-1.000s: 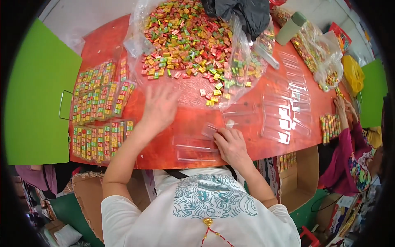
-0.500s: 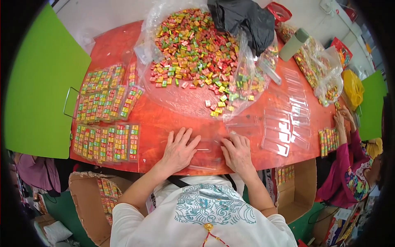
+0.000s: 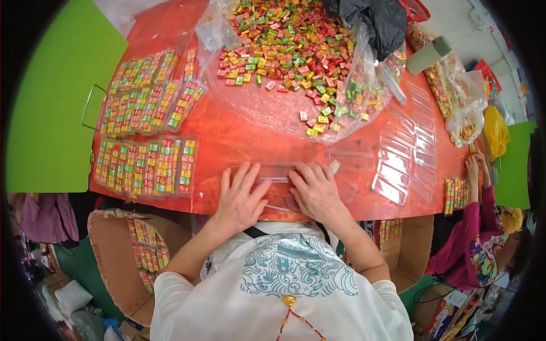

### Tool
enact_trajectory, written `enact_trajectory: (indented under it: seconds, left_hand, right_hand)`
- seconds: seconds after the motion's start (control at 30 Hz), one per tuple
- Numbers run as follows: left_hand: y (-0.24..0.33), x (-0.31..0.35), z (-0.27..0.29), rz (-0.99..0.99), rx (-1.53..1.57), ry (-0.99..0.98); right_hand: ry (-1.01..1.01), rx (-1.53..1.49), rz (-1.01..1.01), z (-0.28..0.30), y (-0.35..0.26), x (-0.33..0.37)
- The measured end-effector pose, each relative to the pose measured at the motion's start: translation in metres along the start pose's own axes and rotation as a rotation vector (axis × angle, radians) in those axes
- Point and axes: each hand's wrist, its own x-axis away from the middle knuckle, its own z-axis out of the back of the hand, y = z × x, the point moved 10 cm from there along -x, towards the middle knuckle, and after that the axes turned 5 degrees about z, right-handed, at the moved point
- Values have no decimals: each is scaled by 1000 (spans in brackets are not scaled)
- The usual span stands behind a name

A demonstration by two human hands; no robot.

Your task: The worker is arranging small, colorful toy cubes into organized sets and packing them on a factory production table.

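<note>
A clear plastic tray [image 3: 274, 179], long and narrow, lies on the red table [image 3: 227, 153] near its front edge. My left hand [image 3: 242, 196] rests at its left end, palm down, with fingers spread. At the right end my right hand [image 3: 318, 190] lies with fingers stretched and slightly bent, touching the plastic. Another see-through edge shows nearer me, between the hands. Beyond them, a big heap of small wrapped sweets [image 3: 290, 51] in red, yellow and green covers a clear plastic sheet [image 3: 256, 113]. Filled packs of sweets [image 3: 148, 165] stand in rows at the left.
Empty clear trays [image 3: 392, 170] lie to the right. A black bag [image 3: 369, 23], a green bottle [image 3: 429, 55] and a bag of sweets [image 3: 455, 108] stand farther back. Cardboard boxes [image 3: 108, 250] flank me below the table. At the right, a co-worker's hands [image 3: 475, 167] handle packs.
The view has shifted, so the table sits higher in the picture. My right hand has moved closer to my left hand, along the clear tray.
</note>
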Motion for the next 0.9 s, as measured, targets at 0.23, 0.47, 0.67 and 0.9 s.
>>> enact_trajectory:
  seconds: [0.23,0.47,0.67,0.9]
  left_hand:
    - [3,9,-10,-55,-49,48]
    - [-7,-22,29,21,115,91]
    - [-48,-105,58,57,-26,291]
    - [-97,-160,2,125,-198,212]
  right_hand:
    - [23,63,72,-10,-7,-7]
    - [221,81,58,36,4,-37]
    - [376,195,45,57,44,-88]
    - [180,292,40,-5,79,-97]
